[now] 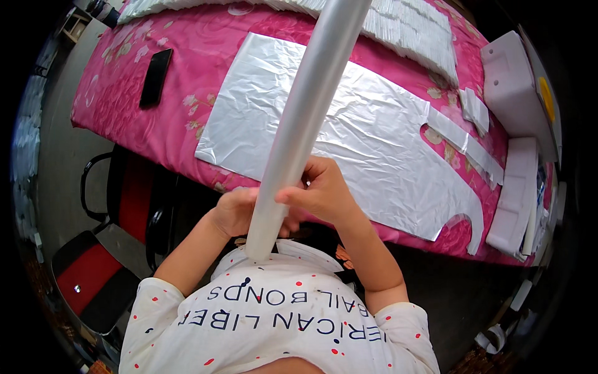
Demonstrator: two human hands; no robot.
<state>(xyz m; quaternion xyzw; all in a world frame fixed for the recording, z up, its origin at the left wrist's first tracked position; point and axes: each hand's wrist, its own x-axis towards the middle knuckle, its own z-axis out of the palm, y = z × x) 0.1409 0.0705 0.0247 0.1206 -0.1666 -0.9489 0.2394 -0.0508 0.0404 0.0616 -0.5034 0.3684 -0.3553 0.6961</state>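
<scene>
Surface (180, 124), pink floral cloth cover. Largest item; carries everything else and serves as the landmark here. Its far and right edges run out of view.

Cut plastic sheet (349, 134), translucent white, creased. Lies flat on the middle of the surface, spread full width so its outline shows; a curved notch sits at its near right corner. A narrow strip (464, 143) of the same material lies across its right end.

Rolled plastic tube (305, 118), pale and translucent. Held slanting above the surface, lower end at the near edge against the person's chest, upper end cut off by the top of the frame. It hides a band of the sheet beneath it.

White foam blocks (517, 87), right end of the surface; shapes partly cropped, purpose unclear.

Stack of folded white pieces (411, 31), far side of the surface, in overlapping rows; count not readable.

Right hand (321, 193), just off the near edge of the surface. Grip closed on the tube, thumb in front of it, fingers curled behind, steadying it at that slant.

Left hand (235, 212), beside it and lower. Pressed to the tube's left side; the tube covers its fingers, so whether its grip is closed cannot be told.

Dark phone (156, 76), left part of the surface, flat, well apart from the sheet.

Red-seated chairs (93, 268), on the floor left of the surface, partly in shadow.
</scene>
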